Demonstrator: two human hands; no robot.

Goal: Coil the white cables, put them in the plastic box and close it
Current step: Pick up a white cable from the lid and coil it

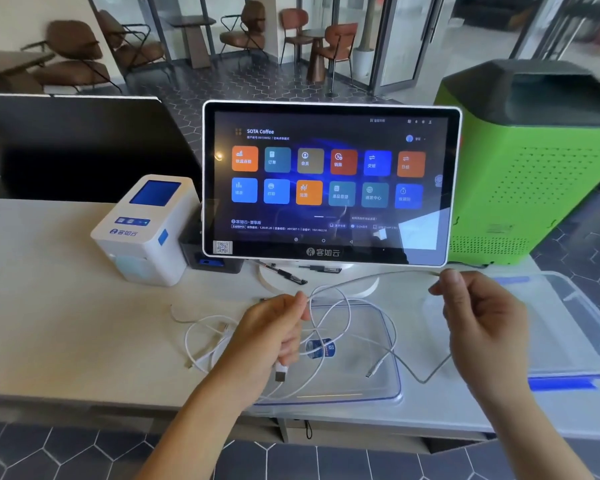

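Head view: your left hand (278, 327) grips a white cable (371, 278), USB plug hanging below; your right hand (478, 317) pinches its far stretch. Loops hang over the clear box (392, 393); another cable (205, 337) lies left on the counter (66, 323).
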